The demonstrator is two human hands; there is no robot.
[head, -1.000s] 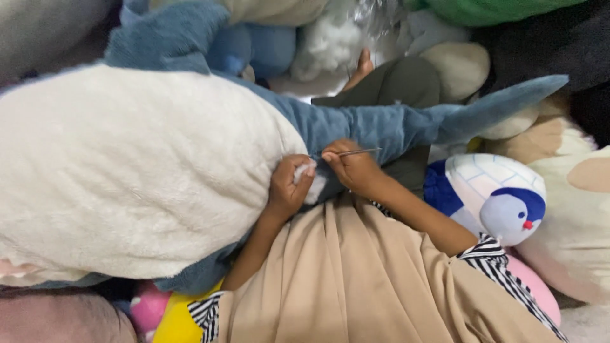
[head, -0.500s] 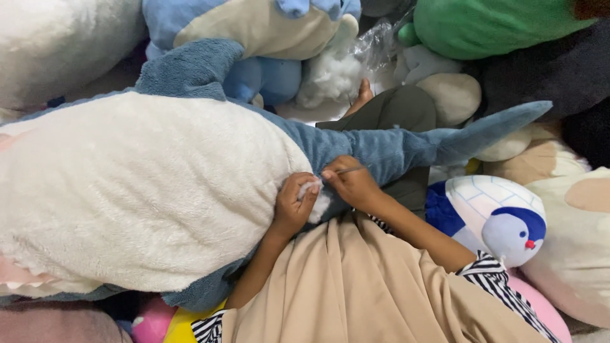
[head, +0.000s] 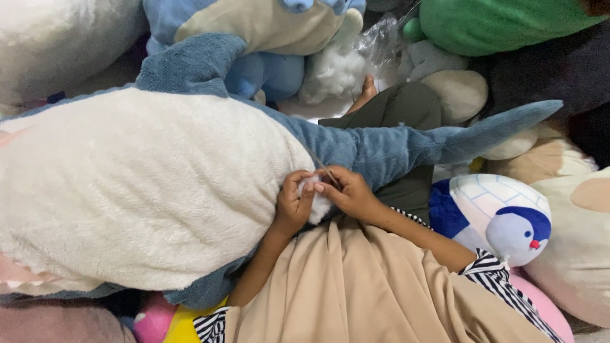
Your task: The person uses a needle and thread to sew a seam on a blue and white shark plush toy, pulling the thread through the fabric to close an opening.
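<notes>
Big plush shark (head: 146, 190) lies across the lap, hemmed in by soft toys — penguin plush (head: 502, 219), green plush (head: 502, 25). Left hand (head: 293, 206) pinches the white belly seam; right hand (head: 349, 194) pinches a needle (head: 325, 170) there.

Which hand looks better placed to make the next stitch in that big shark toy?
Probably the right hand: its fingertips pinch a thin needle at the seam, while the left hand presses the plush shark together there.
</notes>
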